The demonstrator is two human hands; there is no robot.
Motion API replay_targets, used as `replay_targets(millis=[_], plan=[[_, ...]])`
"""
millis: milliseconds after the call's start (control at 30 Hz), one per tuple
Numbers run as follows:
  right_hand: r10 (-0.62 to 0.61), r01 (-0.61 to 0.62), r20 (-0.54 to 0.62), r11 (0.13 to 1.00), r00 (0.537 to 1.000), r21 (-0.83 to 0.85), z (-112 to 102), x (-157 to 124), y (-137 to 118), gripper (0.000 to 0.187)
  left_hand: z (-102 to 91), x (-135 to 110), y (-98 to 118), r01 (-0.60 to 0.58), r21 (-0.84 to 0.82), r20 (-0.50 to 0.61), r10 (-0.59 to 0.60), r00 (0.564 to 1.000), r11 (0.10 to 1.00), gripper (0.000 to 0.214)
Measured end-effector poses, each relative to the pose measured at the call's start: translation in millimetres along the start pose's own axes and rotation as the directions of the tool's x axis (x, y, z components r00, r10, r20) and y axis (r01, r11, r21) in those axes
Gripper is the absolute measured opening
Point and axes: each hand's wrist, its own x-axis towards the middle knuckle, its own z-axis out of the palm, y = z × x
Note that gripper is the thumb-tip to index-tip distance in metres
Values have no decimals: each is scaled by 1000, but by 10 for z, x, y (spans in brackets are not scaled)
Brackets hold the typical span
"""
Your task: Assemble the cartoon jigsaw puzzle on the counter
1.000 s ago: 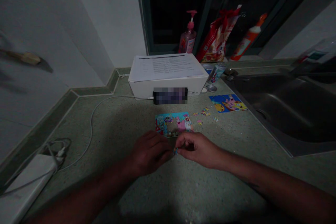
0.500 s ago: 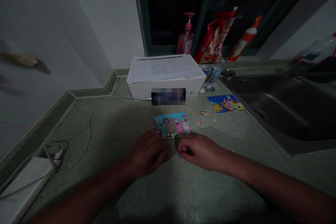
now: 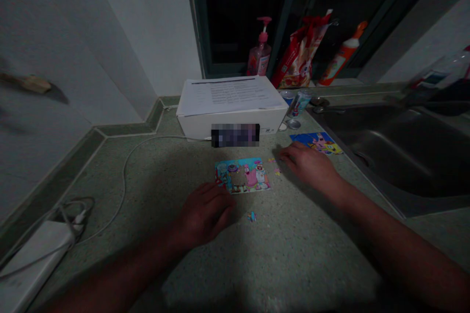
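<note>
Speckled green terrazzo worktop (image 3: 110, 195) carries a flat, brightly coloured cartoon jigsaw puzzle (image 3: 242, 176), mostly assembled, with an unfilled gap near its middle. The left hand (image 3: 205, 215) rests just below the puzzle's lower-left corner, its grip loosely curled and pinching nothing that shows. The right hand (image 3: 308, 164) lies out to the puzzle's right, its grip spread and empty, with the fingers angled down toward the worktop. It overlaps the lower edge of a second blue-and-yellow puzzle section (image 3: 317, 143) and sits just beside a few tiny loose puzzle pieces (image 3: 276, 168). One more small blue puzzle piece (image 3: 251, 216) lies alone on the worktop below the puzzle, to the right of the left hand.

Beyond the puzzle stands a white cardboard box (image 3: 235, 129) topped with printed papers (image 3: 227, 98). Behind it are a pink pump soap bottle (image 3: 260, 54) and a red foil bag (image 3: 299, 51). A stainless steel sink (image 3: 396, 151) is set into the worktop on the right, and a thin white cable (image 3: 125, 181) curves across the left side.
</note>
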Motion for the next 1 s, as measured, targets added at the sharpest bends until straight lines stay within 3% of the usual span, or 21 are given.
replay_targets(millis=[100, 267, 533, 700, 900, 1000], plan=[[62, -60, 25, 994, 998, -93, 24, 84, 213, 38, 2, -7, -10, 15, 8, 3, -15, 1000, 1000, 12], [43, -39, 75, 998, 996, -53, 90, 142, 379, 40, 7, -10, -19, 22, 19, -21, -21, 1000, 1000, 13], [68, -66, 102, 998, 992, -22, 81, 185, 417, 36, 3, 1, -18, 57, 13, -39, -57, 998, 998, 12], [125, -125, 67, 992, 990, -1, 34, 192, 381, 23, 16, -21, -31, 57, 11, -36, -57, 998, 998, 13], [158, -161, 34, 952, 987, 261, -28, 174, 346, 11, 22, -28, -29, 65, -13, -29, -66, 997, 998, 13], [112, -94, -5, 854, 994, 512, 10, 116, 191, 10, 29, -27, -30, 49, -7, -16, -49, 999, 999, 13]])
